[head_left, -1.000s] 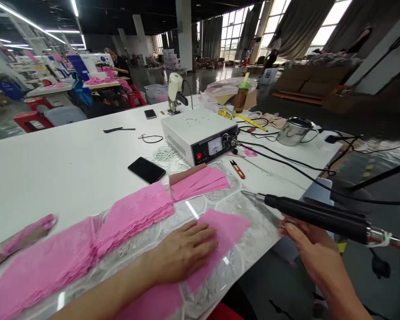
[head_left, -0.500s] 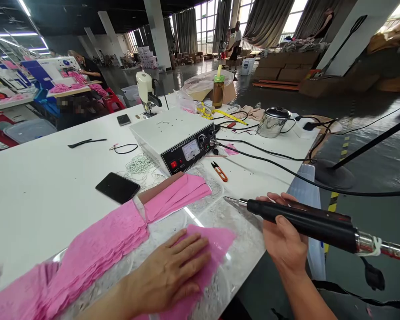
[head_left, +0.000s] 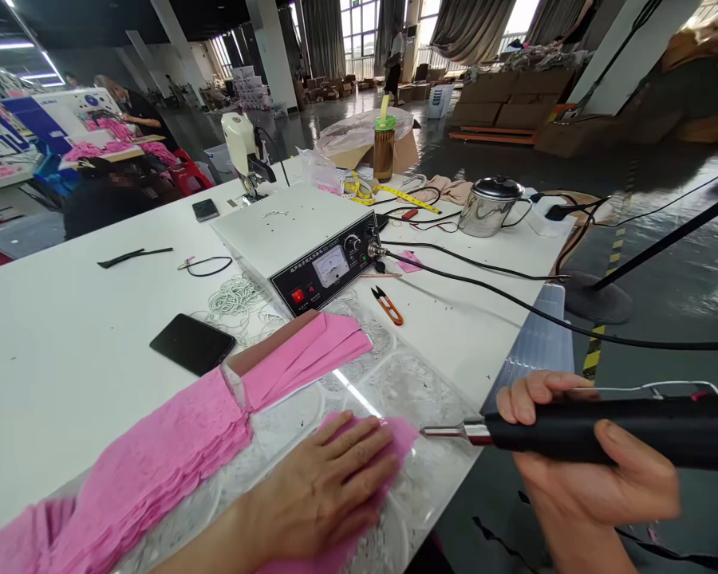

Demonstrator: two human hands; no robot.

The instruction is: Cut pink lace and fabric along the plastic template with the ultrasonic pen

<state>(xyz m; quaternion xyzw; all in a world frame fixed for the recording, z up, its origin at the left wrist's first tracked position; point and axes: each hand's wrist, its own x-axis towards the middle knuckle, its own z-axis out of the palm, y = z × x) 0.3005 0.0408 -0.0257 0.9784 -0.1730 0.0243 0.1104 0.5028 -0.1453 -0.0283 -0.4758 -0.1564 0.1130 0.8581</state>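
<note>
My left hand (head_left: 329, 482) lies flat, fingers stretched, over a piece of pink fabric (head_left: 404, 437) on a clear sheet (head_left: 419, 383) at the table's near edge. My right hand (head_left: 580, 470) is wrapped round a black ultrasonic cutter (head_left: 550, 430), held almost level. Its pointed metal tip is at the right edge of the pink piece; whether it touches cannot be made out. Left of my left hand runs a stack of pink cut pieces (head_left: 161, 446). Folded pink fabric (head_left: 311, 355) with a brown strip lies beyond it.
A white control box (head_left: 287, 239) with dial and lit red switch stands mid-table, cables running right. Around it are a phone (head_left: 192, 344), orange thread snips (head_left: 388, 306), tangled cord (head_left: 236, 299), a steel mug (head_left: 491, 209), a bottle (head_left: 384, 151) and a yellow tape measure (head_left: 404, 198).
My right hand has moved right and nearer, bringing the cutter's tip down to the pink fabric's right edge. My left hand stays on the fabric. The view has shifted slightly.
</note>
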